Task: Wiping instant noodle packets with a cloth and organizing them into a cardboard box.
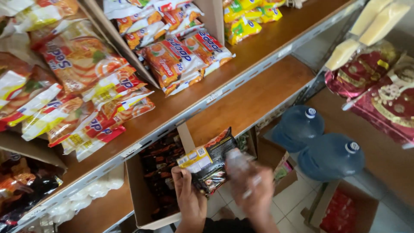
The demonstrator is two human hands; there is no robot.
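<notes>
My left hand (189, 195) grips the lower edge of a stack of dark noodle packets (210, 159) with yellow and red print, held just above an open cardboard box (137, 190) on the lower shelf. My right hand (252, 185) is blurred and rests against the right side of the same stack. The box holds more dark packets (161, 166). Above it, the upper wooden shelf (181, 105) carries piles of orange, red and white noodle packets (172, 58).
Two blue water jugs (319, 144) stand on the tiled floor at the right, beside a box of red items (345, 211). Red patterned packages (379, 90) hang at the far right. Yellow packets (243, 19) lie at the back of the upper shelf.
</notes>
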